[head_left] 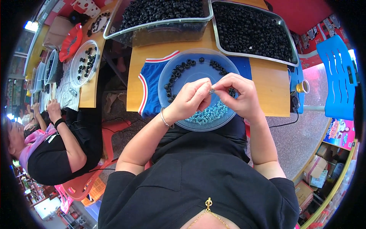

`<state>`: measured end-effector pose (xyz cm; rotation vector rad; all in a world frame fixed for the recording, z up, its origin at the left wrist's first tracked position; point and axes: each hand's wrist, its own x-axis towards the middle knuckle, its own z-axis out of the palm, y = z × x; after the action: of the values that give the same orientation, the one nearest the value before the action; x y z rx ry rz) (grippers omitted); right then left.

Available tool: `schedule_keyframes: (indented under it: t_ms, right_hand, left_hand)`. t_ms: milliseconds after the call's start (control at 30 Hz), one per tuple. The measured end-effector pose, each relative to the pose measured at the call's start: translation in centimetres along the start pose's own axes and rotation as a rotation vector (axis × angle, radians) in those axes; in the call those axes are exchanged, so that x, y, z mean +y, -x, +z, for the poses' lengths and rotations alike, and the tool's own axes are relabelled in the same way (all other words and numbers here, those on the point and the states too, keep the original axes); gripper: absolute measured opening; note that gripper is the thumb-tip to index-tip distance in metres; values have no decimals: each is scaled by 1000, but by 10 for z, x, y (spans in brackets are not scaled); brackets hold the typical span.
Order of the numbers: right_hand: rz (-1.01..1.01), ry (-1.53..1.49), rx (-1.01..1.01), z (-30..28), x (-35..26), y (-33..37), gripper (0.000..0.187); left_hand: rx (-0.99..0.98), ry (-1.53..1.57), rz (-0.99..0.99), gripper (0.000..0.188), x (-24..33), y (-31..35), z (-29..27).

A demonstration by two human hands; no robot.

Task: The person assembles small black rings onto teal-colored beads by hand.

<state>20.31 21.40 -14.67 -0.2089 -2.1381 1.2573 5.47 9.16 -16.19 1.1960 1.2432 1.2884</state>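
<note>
My left hand (pixel 189 98) and my right hand (pixel 237 94) meet over a clear round plastic lid (pixel 167 72) on the wooden table (pixel 272 84). Both pinch a small silvery-blue bead (pixel 211 91) between their fingertips. The lid holds a curved row of black beads (pixel 176 72) along its far side and a pile of small blue-and-white striped beads (pixel 209 113) at its near side, partly hidden by my hands. A thin bracelet sits on my left wrist. A blue cloth with red-and-white trim (pixel 149 86) lies under the lid.
Two large trays full of black beads, a clear tub (pixel 160 15) and a metal tray (pixel 253 30), stand at the table's far side. A spool (pixel 302 87) sits at the right edge by a blue chair (pixel 339 76). A person in black (pixel 57 149) works at a table on the left.
</note>
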Motion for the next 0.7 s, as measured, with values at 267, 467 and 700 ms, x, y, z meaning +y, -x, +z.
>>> schedule_keyframes:
  t_ms: [267, 467, 700]
  right_hand:
    - [-3, -34, -17, 0, -1, -1, 17]
    - [52, -88, -63, 0, -3, 0, 19]
    - [26, -62, -64, 0, 0, 0, 21]
  left_hand:
    - [-37, 214, 11, 33, -3, 4, 3]
    - [-41, 203, -25, 32, -3, 7, 2]
    - [-15, 267, -63, 31, 0, 9, 3]
